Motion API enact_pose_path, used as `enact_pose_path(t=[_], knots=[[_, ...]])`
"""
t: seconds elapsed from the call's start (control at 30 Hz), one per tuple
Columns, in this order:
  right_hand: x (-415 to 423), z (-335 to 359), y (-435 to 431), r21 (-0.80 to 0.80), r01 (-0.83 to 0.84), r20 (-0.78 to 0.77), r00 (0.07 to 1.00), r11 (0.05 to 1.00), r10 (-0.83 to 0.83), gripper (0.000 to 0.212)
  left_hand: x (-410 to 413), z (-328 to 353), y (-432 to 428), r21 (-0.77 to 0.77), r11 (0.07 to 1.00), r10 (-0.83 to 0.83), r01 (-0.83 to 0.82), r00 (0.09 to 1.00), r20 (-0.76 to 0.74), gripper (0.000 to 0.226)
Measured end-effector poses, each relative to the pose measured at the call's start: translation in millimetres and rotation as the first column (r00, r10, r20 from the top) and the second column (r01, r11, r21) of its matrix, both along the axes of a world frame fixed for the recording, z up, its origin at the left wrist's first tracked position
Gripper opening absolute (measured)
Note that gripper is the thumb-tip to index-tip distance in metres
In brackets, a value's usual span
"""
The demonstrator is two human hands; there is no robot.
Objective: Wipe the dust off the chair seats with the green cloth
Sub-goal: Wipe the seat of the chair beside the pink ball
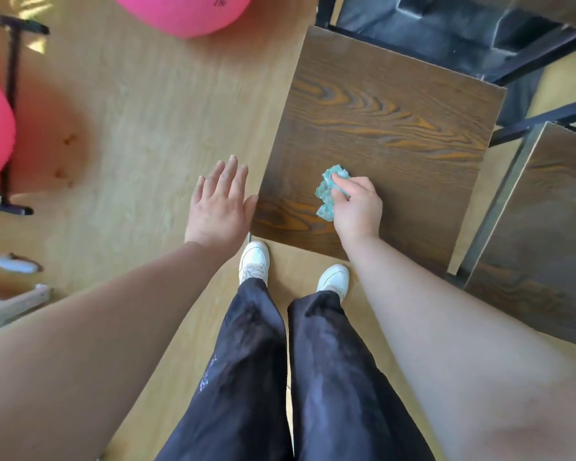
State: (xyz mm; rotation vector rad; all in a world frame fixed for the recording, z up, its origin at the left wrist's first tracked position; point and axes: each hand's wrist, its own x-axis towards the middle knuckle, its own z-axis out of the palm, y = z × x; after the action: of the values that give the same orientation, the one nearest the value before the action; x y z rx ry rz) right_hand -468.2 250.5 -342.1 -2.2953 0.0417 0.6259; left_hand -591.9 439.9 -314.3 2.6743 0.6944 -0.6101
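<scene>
A dark brown wooden chair seat [379, 128] with strong grain fills the upper middle of the head view. On its front left part lies a crumpled green cloth [328, 191]. My right hand [358, 207] grips the cloth and holds it against the seat. My left hand [220, 201] hovers flat, fingers straight and spread, just left of the seat's front corner, above the floor. A second brown chair seat [546, 234] stands to the right with a grey metal rim.
Light wooden floor [147, 111] spreads to the left. Two pink balls [187, 11] sit at the top and far left, beside a black metal stand [10, 104]. Black chair frames and dark cushions [446, 24] stand behind the seat. My white shoes [253, 261] touch the seat's front edge.
</scene>
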Motion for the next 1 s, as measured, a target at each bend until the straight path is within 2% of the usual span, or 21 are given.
enact_pose_path(t=[0.23, 0.37, 0.47, 0.57, 0.7, 0.83, 1.0], knots=[[-52.2, -8.7, 72.9, 0.01, -0.317, 0.05, 0.947, 0.948, 0.316, 0.03, -50.8, -1.5, 32.6, 0.012, 0.994, 0.104, -0.104, 0.995, 0.006, 0.057], [-77.6, -12.6, 89.9, -0.003, -0.391, 0.077, 0.918, 0.92, 0.39, 0.03, -65.2, 1.4, 43.7, 0.009, 0.992, 0.127, -0.127, 0.992, 0.01, 0.057], [-82.4, -11.0, 91.8, -0.008, -0.376, 0.093, 0.922, 0.927, 0.375, 0.03, -64.6, 3.9, 46.0, 0.012, 0.993, 0.115, -0.115, 0.993, -0.002, 0.058], [-76.2, 2.4, 91.3, 0.059, -0.245, 0.025, 0.969, 0.968, 0.244, 0.031, -54.2, 6.6, 44.8, 0.01, 0.996, 0.09, -0.09, 0.996, -0.001, 0.058], [-32.8, 20.1, 71.8, 0.097, 0.096, 0.028, 0.995, 0.991, -0.099, 0.028, -21.9, 11.2, 35.5, -0.001, 1.0, 0.024, -0.024, 1.0, 0.004, 0.059], [24.8, 28.4, 32.2, 0.115, 0.415, 0.026, 0.907, 0.902, -0.421, 0.027, 22.5, 12.2, 18.7, -0.013, 0.998, -0.064, 0.064, 0.998, 0.02, 0.06], [81.6, 30.5, -27.6, 0.101, 0.577, 0.043, 0.811, 0.81, -0.583, 0.027, 88.9, 9.4, -11.5, -0.001, 0.986, -0.164, 0.165, 0.983, 0.086, 0.058]])
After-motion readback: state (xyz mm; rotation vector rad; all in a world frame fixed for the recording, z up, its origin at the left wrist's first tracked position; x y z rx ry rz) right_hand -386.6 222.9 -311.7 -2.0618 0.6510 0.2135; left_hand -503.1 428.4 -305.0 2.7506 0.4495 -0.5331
